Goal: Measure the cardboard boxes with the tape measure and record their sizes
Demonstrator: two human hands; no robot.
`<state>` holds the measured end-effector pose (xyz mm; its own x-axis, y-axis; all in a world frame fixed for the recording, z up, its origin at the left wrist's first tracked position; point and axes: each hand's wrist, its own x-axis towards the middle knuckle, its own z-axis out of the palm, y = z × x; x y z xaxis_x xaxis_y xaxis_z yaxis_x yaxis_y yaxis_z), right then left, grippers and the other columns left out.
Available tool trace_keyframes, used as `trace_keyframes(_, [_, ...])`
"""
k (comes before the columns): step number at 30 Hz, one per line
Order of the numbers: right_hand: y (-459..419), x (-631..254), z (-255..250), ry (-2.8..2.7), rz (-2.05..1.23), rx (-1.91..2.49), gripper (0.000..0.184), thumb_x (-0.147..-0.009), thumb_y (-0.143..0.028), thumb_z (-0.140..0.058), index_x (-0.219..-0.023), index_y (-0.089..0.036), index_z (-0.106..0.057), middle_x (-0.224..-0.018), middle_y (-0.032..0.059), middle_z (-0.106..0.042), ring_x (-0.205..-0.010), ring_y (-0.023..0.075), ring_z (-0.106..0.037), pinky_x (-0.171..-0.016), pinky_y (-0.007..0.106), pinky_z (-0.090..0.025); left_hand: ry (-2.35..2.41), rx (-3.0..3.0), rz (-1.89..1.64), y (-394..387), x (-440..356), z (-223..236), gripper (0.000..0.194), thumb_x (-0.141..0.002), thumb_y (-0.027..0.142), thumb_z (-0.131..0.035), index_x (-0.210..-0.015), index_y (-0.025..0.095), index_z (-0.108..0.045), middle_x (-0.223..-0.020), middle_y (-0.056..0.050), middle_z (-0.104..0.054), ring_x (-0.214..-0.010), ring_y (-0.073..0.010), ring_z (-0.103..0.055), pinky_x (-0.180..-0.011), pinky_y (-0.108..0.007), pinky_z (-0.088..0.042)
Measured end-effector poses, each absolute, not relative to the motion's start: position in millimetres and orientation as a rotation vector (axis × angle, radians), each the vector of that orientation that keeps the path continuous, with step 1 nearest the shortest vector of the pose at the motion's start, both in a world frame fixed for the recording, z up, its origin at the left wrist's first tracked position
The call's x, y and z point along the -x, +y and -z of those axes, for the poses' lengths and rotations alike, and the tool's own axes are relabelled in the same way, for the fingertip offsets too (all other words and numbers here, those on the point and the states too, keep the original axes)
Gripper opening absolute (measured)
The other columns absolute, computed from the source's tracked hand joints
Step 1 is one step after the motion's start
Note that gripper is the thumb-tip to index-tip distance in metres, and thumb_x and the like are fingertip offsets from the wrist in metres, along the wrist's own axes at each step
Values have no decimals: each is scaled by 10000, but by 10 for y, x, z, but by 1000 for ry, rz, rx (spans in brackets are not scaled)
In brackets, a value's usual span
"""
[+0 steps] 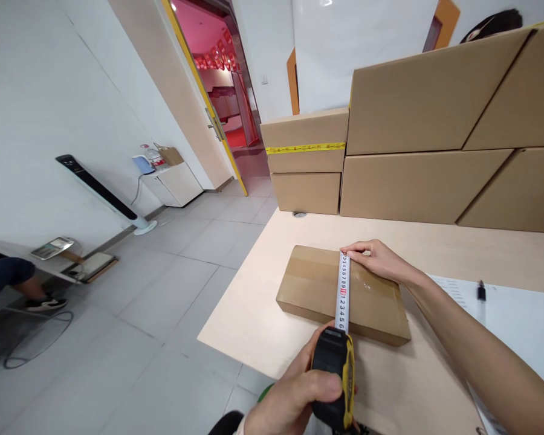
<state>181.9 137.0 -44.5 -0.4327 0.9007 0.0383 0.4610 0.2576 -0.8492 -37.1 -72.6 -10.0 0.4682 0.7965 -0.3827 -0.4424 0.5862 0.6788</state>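
Note:
A flat brown cardboard box (310, 278) lies on the pale table. Across its top runs the white blade of a tape measure (333, 374), drawn out from a black and yellow case. My left hand (294, 386) is closed around that case, just in front of the box's near edge. At the box's far edge, my right hand (378, 260) pinches the end of the blade between thumb and finger. The blade's numbers face up, with a red 10 near the middle.
Stacked cardboard boxes (426, 181) line the table's back. Paper (517, 320) and a black-capped pen (481, 293) lie at the right. Left of the table (249, 320) are tiled floor, a tower fan (100, 187), a platform scale (95, 266) and a person's leg (9, 275).

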Motion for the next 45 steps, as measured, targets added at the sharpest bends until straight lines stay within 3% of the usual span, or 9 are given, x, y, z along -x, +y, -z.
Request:
trace_keyframes(32, [1346,-1802,424,-2005,-1095,1233,352,-863,-499,-560,-1039,-269,-761,-1183,38,-717,-1113,281,-634,-989,449,-455,676,-572,-829,-719,394,178,745,-656,241,-741,-1353,245,-476,-1118,-99,-591,-961,-277,-619,-706,-368,-570])
trace_keyframes(39, [1311,-1795,352,-2035,-1049,1205,358,-885,-463,-529,-1091,-250,-731,-1228,59,-690,-1119,267,-627,-958,429,-485,607,-520,-921,-713,384,419,698,-622,286,-732,-1289,207,-546,-1064,-110,-619,-845,-252,-644,-571,-301,-557])
trace_keyframes(42, [1216,-1863,222,-1971,-953,1220,424,-891,-465,-520,-1245,-267,-646,-1318,79,-630,-1154,263,-603,-962,435,-487,536,-539,-993,-788,456,407,704,-641,299,-730,-1314,234,-535,-1126,-112,-618,-891,-277,-642,-615,-349,-570])
trace_keyframes(45, [1015,-2039,124,-1848,-809,1297,446,-889,-491,-519,-1278,-293,-612,-1333,78,-613,-1148,265,-602,-954,443,-496,527,-622,-1159,-873,620,329,782,-628,377,-763,-1357,271,-500,-1239,-114,-595,-977,-319,-618,-773,-458,-559])
